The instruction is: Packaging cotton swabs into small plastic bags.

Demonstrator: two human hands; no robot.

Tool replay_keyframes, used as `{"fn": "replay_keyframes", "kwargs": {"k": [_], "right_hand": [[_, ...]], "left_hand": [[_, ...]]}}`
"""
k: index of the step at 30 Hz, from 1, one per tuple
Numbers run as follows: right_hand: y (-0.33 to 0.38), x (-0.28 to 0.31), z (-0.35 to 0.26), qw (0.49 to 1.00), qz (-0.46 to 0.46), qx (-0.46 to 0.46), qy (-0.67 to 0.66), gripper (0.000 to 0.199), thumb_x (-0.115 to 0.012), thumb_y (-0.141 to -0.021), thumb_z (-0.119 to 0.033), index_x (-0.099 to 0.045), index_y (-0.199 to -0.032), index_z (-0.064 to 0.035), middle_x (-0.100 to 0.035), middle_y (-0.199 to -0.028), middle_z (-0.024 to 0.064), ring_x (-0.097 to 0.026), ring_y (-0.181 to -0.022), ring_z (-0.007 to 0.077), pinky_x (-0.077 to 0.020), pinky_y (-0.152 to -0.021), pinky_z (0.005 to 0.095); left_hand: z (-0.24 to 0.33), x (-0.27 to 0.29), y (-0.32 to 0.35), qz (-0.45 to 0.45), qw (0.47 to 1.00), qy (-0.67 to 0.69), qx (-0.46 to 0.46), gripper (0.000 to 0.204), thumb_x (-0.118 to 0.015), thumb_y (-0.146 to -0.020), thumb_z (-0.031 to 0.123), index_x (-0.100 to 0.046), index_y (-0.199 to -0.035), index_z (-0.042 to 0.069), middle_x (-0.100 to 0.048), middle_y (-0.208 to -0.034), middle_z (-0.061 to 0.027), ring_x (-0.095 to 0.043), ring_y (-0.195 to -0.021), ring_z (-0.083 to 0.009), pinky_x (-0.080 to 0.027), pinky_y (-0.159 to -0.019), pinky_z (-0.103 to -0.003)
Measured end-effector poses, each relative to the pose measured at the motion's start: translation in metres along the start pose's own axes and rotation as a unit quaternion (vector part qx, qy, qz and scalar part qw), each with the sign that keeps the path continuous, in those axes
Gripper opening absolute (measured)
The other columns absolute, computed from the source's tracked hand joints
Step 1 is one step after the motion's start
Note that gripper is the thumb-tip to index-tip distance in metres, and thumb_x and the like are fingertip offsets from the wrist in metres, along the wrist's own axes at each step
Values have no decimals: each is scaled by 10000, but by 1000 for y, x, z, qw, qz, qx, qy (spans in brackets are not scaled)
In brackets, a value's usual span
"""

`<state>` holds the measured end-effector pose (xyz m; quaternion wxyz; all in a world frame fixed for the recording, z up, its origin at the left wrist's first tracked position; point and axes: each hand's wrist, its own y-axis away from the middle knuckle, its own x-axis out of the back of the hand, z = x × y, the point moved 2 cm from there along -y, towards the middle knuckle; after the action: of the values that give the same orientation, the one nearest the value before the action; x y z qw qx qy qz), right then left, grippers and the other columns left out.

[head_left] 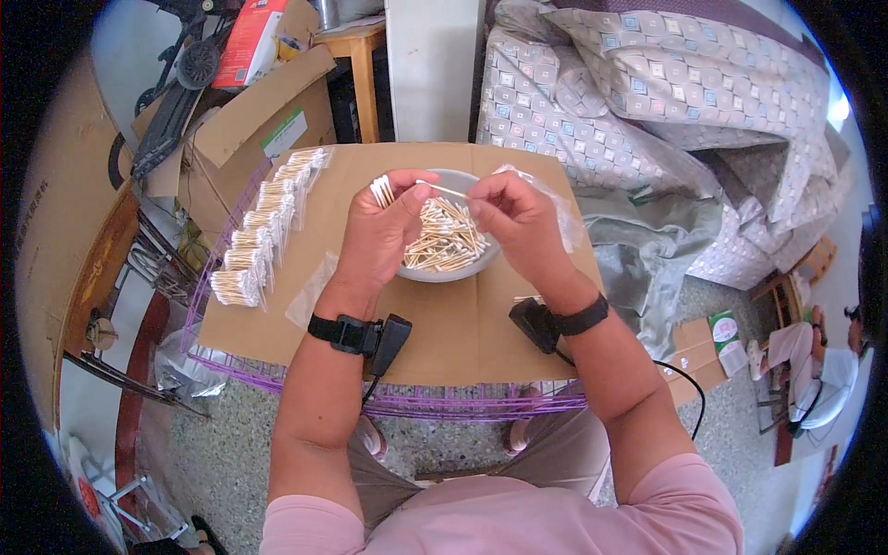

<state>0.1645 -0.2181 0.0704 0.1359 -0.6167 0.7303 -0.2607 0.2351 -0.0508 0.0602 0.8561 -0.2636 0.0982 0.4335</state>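
Observation:
A grey bowl [435, 276] full of loose cotton swabs [446, 239] stands on the cardboard in front of me. Above its left rim my left hand [384, 217] is closed around a small bunch of cotton swabs [382, 191], their white tips poking out past the fingers. My right hand [515, 215], over the bowl's right side, pinches one end of a single cotton swab [444, 190]. That swab lies nearly level between the hands, its other tip at my left thumb and forefinger. Several clear bags of cotton swabs [259, 231] lie in a row along the left edge.
The cardboard sheet [444, 338] rests on a purple wire frame [435, 402]. Clear plastic bags [314, 291] lie left of the bowl, another [560, 208] on the right. Patterned wrapped bundles [666, 83] pile up at the far right, and a cardboard box [250, 129] stands far left.

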Motion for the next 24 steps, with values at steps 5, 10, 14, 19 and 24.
{"fn": "replay_keyframes", "kwargs": {"k": [5, 10, 14, 19, 24], "right_hand": [[6, -8, 5, 995, -70, -50, 47, 67, -640, -861, -46, -601, -906, -14, -609, -786, -12, -550, -735, 40, -465, -656, 207], [7, -9, -3, 989, -88, -39, 110, 81, -641, -865, -53, -606, -929, -16, -620, -810, -1, -566, -755, 49, -476, -677, 212], [4, -7, -5, 998, -39, -16, -47, 99, -628, -880, -44, -602, -971, -18, -625, -854, 10, -586, -780, 62, -490, -693, 218], [5, -7, -7, 998, -67, -5, -22, 98, -614, -889, -34, -590, -983, -18, -621, -856, 3, -586, -794, 59, -490, -693, 215], [4, -3, -3, 999, -32, -2, -41, 75, -592, -906, -44, -573, -974, -18, -601, -821, -1, -564, -737, 53, -481, -659, 207]], "left_hand": [[2, -3, 1, -11, 999, -45, 6, 184, -625, -907, 181, -641, -1028, 42, -635, -803, 4, -385, -510, -3, -286, -429, -165], [1, -6, 3, -57, 994, -87, 23, 157, -644, -888, 160, -632, -997, 48, -624, -763, 15, -411, -521, -5, -316, -451, -173], [-4, -3, -1, -52, 995, -77, 26, 133, -664, -867, 127, -612, -961, 49, -621, -751, 8, -475, -560, -20, -365, -483, -168], [-3, -7, 2, -70, 995, -62, 21, 109, -673, -852, 95, -583, -895, 49, -643, -780, -20, -552, -634, -47, -432, -553, -160], [-5, -5, -1, -67, 995, -59, 35, 121, -671, -859, 116, -597, -928, 51, -645, -788, -22, -512, -582, -28, -370, -468, -159]]}}
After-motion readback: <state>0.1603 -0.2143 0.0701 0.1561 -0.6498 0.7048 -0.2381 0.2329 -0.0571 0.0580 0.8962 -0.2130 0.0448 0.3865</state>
